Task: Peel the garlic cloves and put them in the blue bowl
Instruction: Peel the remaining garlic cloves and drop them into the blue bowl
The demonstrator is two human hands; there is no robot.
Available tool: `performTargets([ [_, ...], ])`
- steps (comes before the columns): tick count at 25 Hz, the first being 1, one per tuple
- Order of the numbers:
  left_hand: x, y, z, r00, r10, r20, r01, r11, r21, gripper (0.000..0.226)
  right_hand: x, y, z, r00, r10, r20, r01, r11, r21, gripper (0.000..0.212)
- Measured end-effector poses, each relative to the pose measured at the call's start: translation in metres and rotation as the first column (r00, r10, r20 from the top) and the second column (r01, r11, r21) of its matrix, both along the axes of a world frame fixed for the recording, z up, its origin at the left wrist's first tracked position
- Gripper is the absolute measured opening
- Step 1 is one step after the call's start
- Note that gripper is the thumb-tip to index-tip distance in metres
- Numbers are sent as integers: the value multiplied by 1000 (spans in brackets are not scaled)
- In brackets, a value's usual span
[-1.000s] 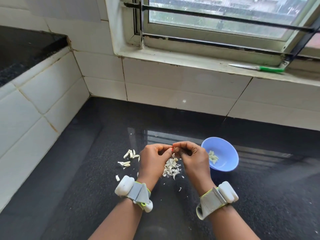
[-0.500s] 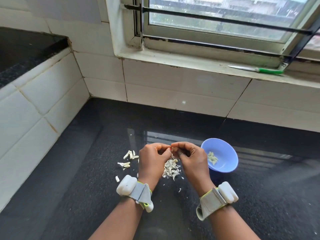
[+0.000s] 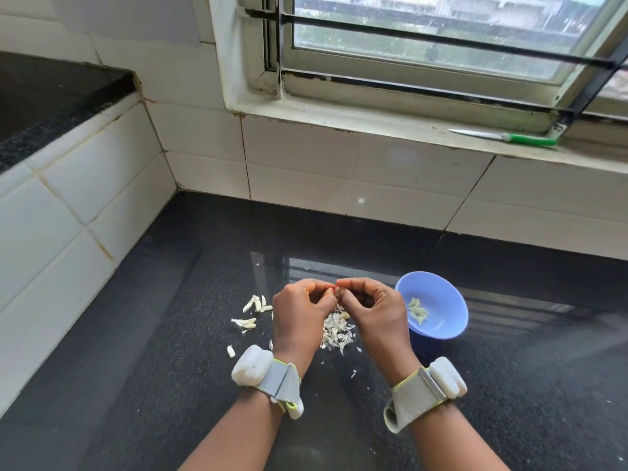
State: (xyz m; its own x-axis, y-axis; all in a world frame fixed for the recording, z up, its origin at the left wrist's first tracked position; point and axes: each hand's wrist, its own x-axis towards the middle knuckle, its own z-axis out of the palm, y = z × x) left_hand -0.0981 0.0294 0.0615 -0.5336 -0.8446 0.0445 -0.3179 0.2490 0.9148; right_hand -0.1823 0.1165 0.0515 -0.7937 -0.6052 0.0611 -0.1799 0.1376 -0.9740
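My left hand (image 3: 300, 314) and my right hand (image 3: 373, 311) meet fingertip to fingertip above the black counter, both pinching one small garlic clove (image 3: 338, 293) that is mostly hidden by the fingers. Below them lies a heap of white garlic skins (image 3: 336, 329). Several unpeeled cloves (image 3: 253, 312) lie scattered on the counter left of my left hand. The blue bowl (image 3: 441, 294) stands just right of my right hand and holds several peeled cloves (image 3: 418, 311).
The black counter (image 3: 170, 351) meets white tiled walls at the back and left. A knife with a green handle (image 3: 509, 137) lies on the window sill at the upper right. A raised black ledge (image 3: 40, 96) is at far left.
Both hands stay together on the clove, with only small finger movements. The view has shifted slightly.
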Motion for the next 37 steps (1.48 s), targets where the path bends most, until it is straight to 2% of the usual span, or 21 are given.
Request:
performTargets([
  [5,0,-5,-4,998,11,-68,-2,990,141,6,1,-1,-1,950,45,310,16,981,-191,16],
  [11,-1,-3,-8,986,50,-162,7,943,333,6,0,1,1,839,130,528,41,953,-299,21],
  [16,0,-4,-10,986,37,-164,15,951,307,8,-1,3,-2,848,173,500,-35,961,-273,19],
  [20,0,-5,-15,989,57,-136,-17,959,282,7,-2,3,-2,831,143,537,24,956,-291,16],
  [23,0,-8,-19,999,28,-44,-20,984,177,12,-4,4,-3,809,132,573,47,957,-288,18],
  [26,0,-5,-16,1000,-6,-2,6,996,92,15,-5,6,-3,848,108,519,38,964,-262,21],
  [29,0,-3,-9,999,-37,-38,40,996,80,4,-6,8,-2,879,92,468,28,970,-243,29],
  [31,1,-3,-7,997,-77,-25,78,996,53,9,-6,8,-1,894,87,440,16,974,-225,33],
  [37,0,-2,-5,996,-86,19,87,996,-27,9,-6,8,1,922,79,379,-12,984,-176,19],
])
